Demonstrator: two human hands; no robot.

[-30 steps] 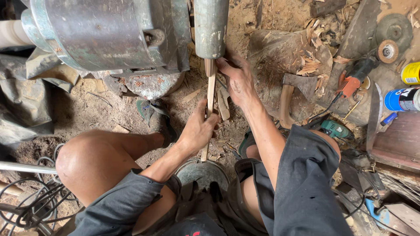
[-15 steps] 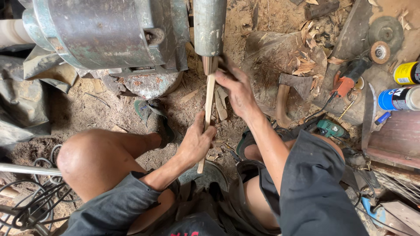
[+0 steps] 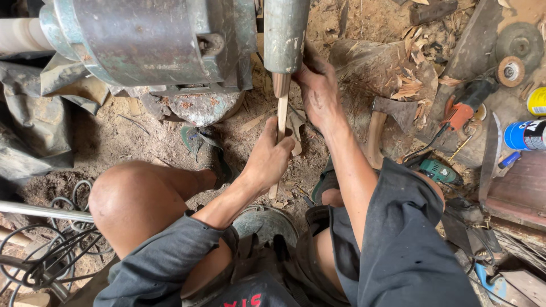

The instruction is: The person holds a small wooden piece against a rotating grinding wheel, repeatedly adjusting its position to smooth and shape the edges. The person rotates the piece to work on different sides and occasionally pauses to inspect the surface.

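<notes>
1. While I am crouching on the sawdust-covered dirt floor (image 3: pixel 114 136), I am clenching my left hand (image 3: pixel 267 159) around the lower half of a thin pale wooden stick (image 3: pixel 281 122), fingers fully curled about it.
2. I am keeping the stick nearly upright in the view, its top end meeting the reddish-brown tip under the grey metal cylinder (image 3: pixel 285 31) that is hanging down from the top edge.
3. I am resting my right hand (image 3: pixel 318 91) just beside the upper part of the stick, right below the cylinder; its fingers are bent toward the stick, though I cannot tell whether they are truly gripping it or only steadying it (the back of the hand is hiding the fingertips).
4. I am sitting with my bare left knee (image 3: pixel 133 199) up and my dark grey sleeves (image 3: pixel 398 244) on both sides of the view.
5. I am working next to a big grey-green metal motor housing (image 3: pixel 142 40), which is filling the upper left.
6. I am seeing a wooden-handled hatchet (image 3: pixel 384 122) lying among wood shavings to my right, near but apart from my right forearm.
7. Farther right, an orange and black power tool (image 3: pixel 463 108), a small green tool (image 3: pixel 438 170) and a blue spray can (image 3: pixel 526 135) are lying well apart from my hands.
8. Black cables (image 3: pixel 40 256) are coiling at the lower left.
</notes>
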